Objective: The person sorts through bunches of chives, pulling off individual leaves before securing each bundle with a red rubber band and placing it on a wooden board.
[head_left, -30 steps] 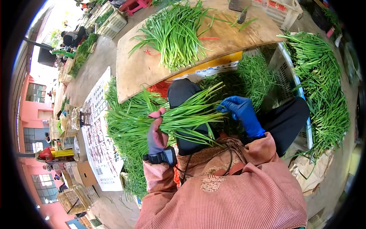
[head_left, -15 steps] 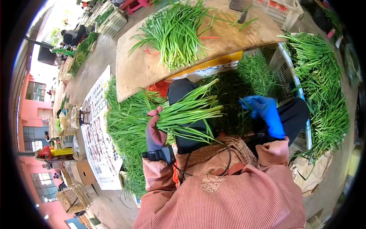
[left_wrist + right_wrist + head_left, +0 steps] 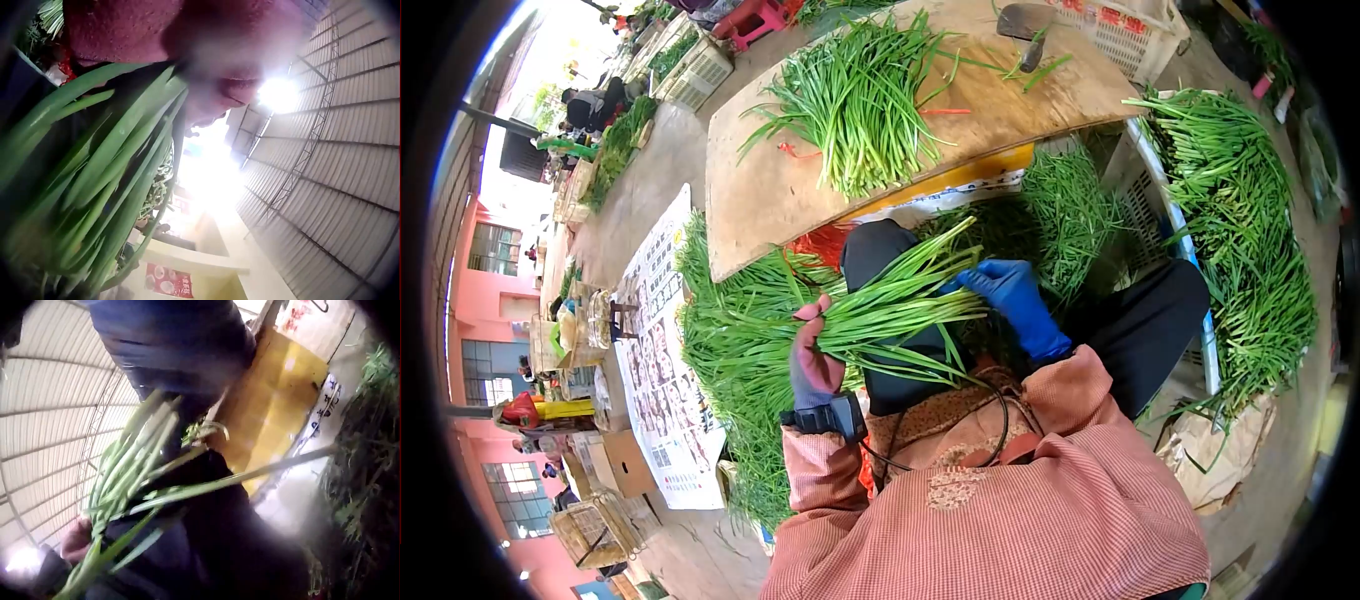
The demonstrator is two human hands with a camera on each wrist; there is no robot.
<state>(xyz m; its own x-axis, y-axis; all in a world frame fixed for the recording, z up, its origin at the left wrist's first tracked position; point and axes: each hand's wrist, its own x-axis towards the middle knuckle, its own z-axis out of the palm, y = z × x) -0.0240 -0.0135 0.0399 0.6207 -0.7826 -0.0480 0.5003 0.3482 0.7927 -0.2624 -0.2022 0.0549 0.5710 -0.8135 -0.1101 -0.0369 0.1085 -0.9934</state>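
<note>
A bunch of long green garlic chives (image 3: 900, 308) lies across the person's lap, pale stalk ends pointing right. My left hand (image 3: 812, 368), in a pink and grey glove, grips it around the middle. In the left wrist view the leaves (image 3: 119, 169) fan out below the glove. At the stalk ends, my right hand (image 3: 1022, 308) in a blue glove pinches with its fingers. The right wrist view has the blue glove (image 3: 175, 350) over those ends, with one stalk (image 3: 250, 478) sticking out sideways.
More chives (image 3: 740, 330) are heaped beyond the left hand. Ahead, a wooden board (image 3: 770, 210) carries a chive pile (image 3: 870, 110) and a broad-bladed metal tool (image 3: 1027, 30). A crate (image 3: 1165, 190) heaped with chives (image 3: 1240, 250) stands at right. A printed sheet (image 3: 662, 370) lies at left.
My right hand moved away from the stalk ends to the right, then came back to them. My left hand keeps its grip on the bunch.
</note>
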